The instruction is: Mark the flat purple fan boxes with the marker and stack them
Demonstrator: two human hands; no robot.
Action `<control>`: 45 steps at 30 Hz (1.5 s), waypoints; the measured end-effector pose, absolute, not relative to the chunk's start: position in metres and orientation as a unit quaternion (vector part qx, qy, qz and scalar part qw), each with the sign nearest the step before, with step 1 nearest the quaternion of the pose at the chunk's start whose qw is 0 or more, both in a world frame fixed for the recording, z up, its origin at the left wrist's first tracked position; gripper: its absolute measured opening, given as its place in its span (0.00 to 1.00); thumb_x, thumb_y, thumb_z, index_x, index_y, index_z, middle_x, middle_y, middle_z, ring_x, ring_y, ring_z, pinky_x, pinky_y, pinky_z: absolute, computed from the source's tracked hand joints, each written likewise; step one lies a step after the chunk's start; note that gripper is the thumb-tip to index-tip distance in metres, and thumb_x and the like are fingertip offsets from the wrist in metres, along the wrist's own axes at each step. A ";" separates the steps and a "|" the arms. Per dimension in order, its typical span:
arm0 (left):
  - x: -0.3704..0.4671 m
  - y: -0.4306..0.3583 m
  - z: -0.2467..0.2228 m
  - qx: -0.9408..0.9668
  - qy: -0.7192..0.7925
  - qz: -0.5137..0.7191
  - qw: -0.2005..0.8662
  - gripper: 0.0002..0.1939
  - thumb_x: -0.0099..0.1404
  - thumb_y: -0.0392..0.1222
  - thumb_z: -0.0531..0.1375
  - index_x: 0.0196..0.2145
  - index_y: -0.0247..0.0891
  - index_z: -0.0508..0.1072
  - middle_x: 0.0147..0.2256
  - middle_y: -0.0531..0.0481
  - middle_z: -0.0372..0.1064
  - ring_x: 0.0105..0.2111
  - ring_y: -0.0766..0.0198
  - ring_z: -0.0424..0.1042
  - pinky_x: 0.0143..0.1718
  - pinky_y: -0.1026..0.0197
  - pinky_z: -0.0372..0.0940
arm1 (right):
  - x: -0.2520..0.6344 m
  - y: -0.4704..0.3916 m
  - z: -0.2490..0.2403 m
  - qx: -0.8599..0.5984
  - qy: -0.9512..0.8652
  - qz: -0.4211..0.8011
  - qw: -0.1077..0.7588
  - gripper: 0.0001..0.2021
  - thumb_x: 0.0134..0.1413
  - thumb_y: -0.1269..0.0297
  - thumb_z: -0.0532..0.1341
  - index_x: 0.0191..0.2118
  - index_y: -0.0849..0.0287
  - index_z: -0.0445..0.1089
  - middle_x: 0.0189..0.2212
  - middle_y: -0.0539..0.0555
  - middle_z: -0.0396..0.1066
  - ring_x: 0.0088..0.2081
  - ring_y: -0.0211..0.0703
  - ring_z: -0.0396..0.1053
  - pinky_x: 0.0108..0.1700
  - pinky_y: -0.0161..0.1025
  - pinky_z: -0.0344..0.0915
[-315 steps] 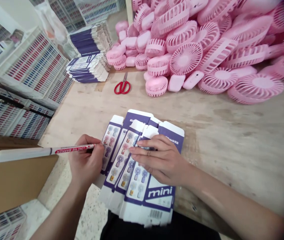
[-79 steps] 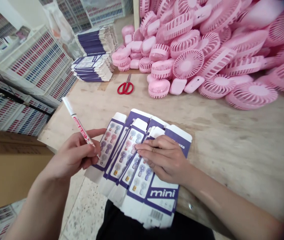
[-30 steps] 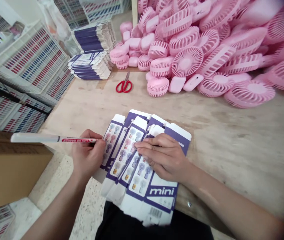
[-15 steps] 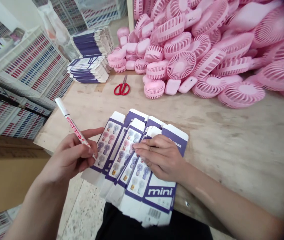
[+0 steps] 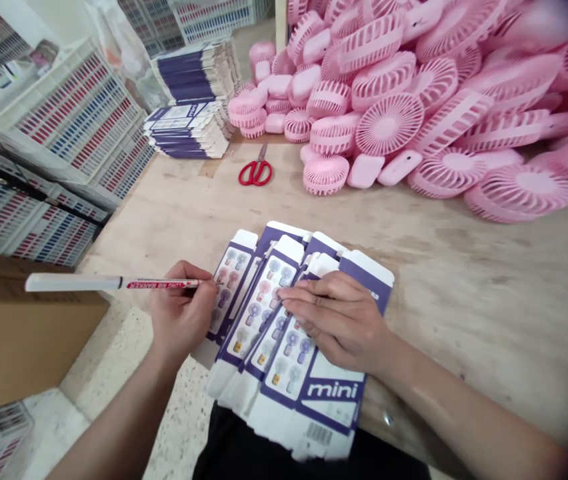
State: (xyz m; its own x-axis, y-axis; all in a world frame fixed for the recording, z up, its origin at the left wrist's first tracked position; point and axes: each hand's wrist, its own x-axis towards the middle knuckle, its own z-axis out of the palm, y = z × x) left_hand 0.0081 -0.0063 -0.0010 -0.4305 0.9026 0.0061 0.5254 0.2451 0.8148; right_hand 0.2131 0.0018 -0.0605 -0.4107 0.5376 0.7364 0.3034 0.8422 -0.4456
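Observation:
My left hand (image 5: pixel 184 310) is closed round a white marker pen (image 5: pixel 77 283) with red lettering. The pen lies nearly level, its rear end pointing left, and its tip is at the leftmost flattened box (image 5: pixel 231 270). Several flattened purple-and-white boxes (image 5: pixel 284 370) printed with small fans and "mini" lie overlapped in a fan over the table's front edge. My right hand (image 5: pixel 341 320) rests on top of them, fingers bent and pressed together at the edge of a middle box. Its thumb is mostly hidden.
Red-handled scissors (image 5: pixel 255 173) lie on the wooden table (image 5: pixel 464 287). A heap of pink handheld fans (image 5: pixel 389 123) fills the back right. Stacked flat boxes (image 5: pixel 189 130) stand at the back left, beside white plastic crates (image 5: pixel 69 127). A cardboard box (image 5: pixel 24 333) is at left.
My left hand has moved right and turned the marker from steeply tilted to nearly level, bringing its tip higher on the leftmost box. The right hand keeps its place on the boxes. The view has shifted slightly.

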 end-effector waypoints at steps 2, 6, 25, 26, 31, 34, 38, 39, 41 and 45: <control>0.010 -0.008 0.000 0.501 0.750 0.364 0.231 0.02 0.49 0.34 0.57 0.22 0.38 0.66 0.15 0.58 0.58 0.15 0.70 0.56 0.15 0.67 0.50 | 0.213 0.002 -0.060 -0.253 -0.831 0.121 0.481 0.14 0.51 0.76 0.55 0.44 0.62 0.67 0.39 0.55 0.75 0.38 0.41 0.70 0.37 0.43 0.68; 0.010 -0.009 -0.001 0.531 0.744 0.347 0.210 0.02 0.49 0.34 0.58 0.22 0.38 0.66 0.15 0.57 0.59 0.16 0.70 0.57 0.16 0.67 0.51 | 0.213 0.002 -0.059 -0.260 -0.832 0.115 0.476 0.14 0.51 0.76 0.55 0.44 0.61 0.66 0.38 0.54 0.75 0.37 0.40 0.71 0.37 0.42 0.69; 0.002 -0.004 0.023 0.336 0.611 0.332 0.635 0.16 0.43 0.34 0.57 0.33 0.35 0.75 0.15 0.54 0.63 0.11 0.72 0.56 0.11 0.70 0.44 | 0.214 0.002 -0.060 -0.264 -0.830 0.115 0.478 0.13 0.52 0.77 0.54 0.43 0.60 0.67 0.39 0.54 0.75 0.38 0.40 0.71 0.37 0.42 0.69; 0.002 -0.003 0.016 0.354 0.636 0.383 0.569 0.11 0.44 0.34 0.57 0.29 0.35 0.73 0.15 0.55 0.64 0.12 0.73 0.56 0.12 0.70 0.46 | 0.214 0.002 -0.060 -0.262 -0.829 0.115 0.480 0.13 0.51 0.77 0.54 0.43 0.61 0.67 0.39 0.55 0.75 0.38 0.40 0.71 0.37 0.42 0.69; 0.000 -0.006 -0.007 0.442 0.733 0.434 0.280 0.03 0.49 0.32 0.57 0.23 0.38 0.67 0.16 0.56 0.64 0.15 0.71 0.59 0.15 0.69 0.51 | 0.213 0.002 -0.061 -0.253 -0.830 0.123 0.482 0.13 0.51 0.78 0.55 0.43 0.63 0.67 0.39 0.56 0.75 0.37 0.41 0.70 0.37 0.42 0.68; 0.006 -0.011 -0.006 0.503 0.751 0.363 0.228 0.01 0.50 0.34 0.57 0.24 0.38 0.68 0.15 0.57 0.60 0.16 0.70 0.58 0.16 0.68 0.51 | 0.214 0.002 -0.061 -0.251 -0.832 0.123 0.480 0.14 0.50 0.78 0.55 0.44 0.63 0.66 0.39 0.55 0.75 0.37 0.40 0.70 0.37 0.42 0.68; 0.009 -0.010 -0.001 0.506 0.760 0.354 0.205 0.01 0.49 0.34 0.58 0.23 0.37 0.67 0.16 0.57 0.60 0.16 0.71 0.57 0.16 0.67 0.51 | 0.214 0.002 -0.061 -0.250 -0.832 0.123 0.479 0.13 0.51 0.77 0.55 0.43 0.64 0.67 0.39 0.56 0.75 0.37 0.41 0.70 0.37 0.43 0.68; 0.006 -0.007 0.001 0.483 0.757 0.373 0.235 0.00 0.49 0.35 0.57 0.23 0.37 0.67 0.16 0.56 0.61 0.15 0.71 0.57 0.16 0.68 0.51 | 0.214 0.002 -0.061 -0.250 -0.832 0.124 0.480 0.12 0.51 0.77 0.55 0.43 0.64 0.67 0.39 0.56 0.75 0.37 0.41 0.70 0.37 0.43 0.68; -0.003 -0.001 0.007 0.438 0.731 0.387 0.351 0.05 0.49 0.35 0.57 0.28 0.36 0.69 0.17 0.55 0.62 0.15 0.71 0.57 0.15 0.68 0.50 | 0.213 0.002 -0.061 -0.249 -0.829 0.126 0.484 0.13 0.51 0.78 0.55 0.43 0.64 0.67 0.39 0.56 0.75 0.37 0.41 0.70 0.38 0.43 0.68; -0.023 0.009 0.028 0.386 0.643 0.265 0.606 0.25 0.48 0.36 0.59 0.47 0.33 0.67 0.17 0.55 0.63 0.15 0.72 0.57 0.13 0.70 0.46 | 0.213 0.003 -0.060 -0.252 -0.829 0.120 0.484 0.12 0.51 0.78 0.55 0.42 0.64 0.67 0.39 0.56 0.75 0.36 0.41 0.70 0.36 0.42 0.68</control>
State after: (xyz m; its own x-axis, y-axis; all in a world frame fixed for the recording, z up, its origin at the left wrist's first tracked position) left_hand -0.0227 0.0088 0.0279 0.0336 0.8178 -0.5745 0.1742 0.5612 0.8091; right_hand 0.2126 0.0028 -0.0601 -0.4044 0.5340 0.7425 0.3008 0.8443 -0.4434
